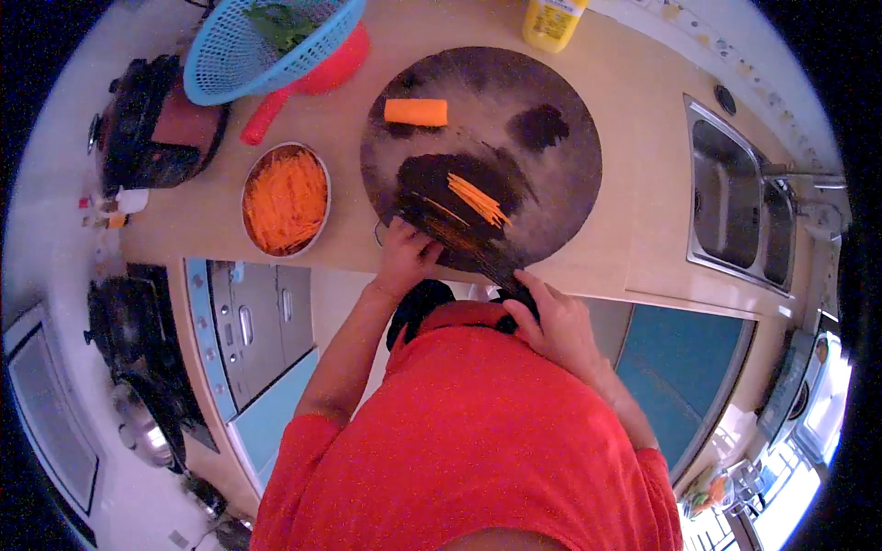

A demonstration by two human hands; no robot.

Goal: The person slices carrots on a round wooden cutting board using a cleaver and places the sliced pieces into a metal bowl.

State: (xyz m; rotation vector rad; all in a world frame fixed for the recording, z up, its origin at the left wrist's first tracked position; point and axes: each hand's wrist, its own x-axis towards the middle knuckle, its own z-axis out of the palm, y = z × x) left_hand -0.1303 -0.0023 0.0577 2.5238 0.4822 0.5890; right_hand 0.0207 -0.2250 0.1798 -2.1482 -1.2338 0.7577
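Note:
My right hand (pixel 561 324) grips the handle end of a dark-bladed kitchen knife (pixel 475 251), held slantwise over the near edge of a round, dark-stained cutting board (pixel 572 179). At the blade's other end is my left hand (pixel 410 255), its fingers bent against the blade; whether they pinch it is unclear. A thin carrot strip (pixel 441 210) lies along the blade's far edge. Just beyond, a small bundle of carrot strips (pixel 479 200) rests on a wet patch of the board. A peeled carrot piece (pixel 415 111) lies farther back on the left.
Left of the board stands a bowl (pixel 329 206) full of carrot shreds (pixel 286 200). Behind it, a blue plastic colander (pixel 234 62) with leafy greens (pixel 282 27) overlaps a red handled vessel (pixel 331 65). A yellow container (pixel 551 24) stands at the back, and a steel sink (pixel 723 193) is at right.

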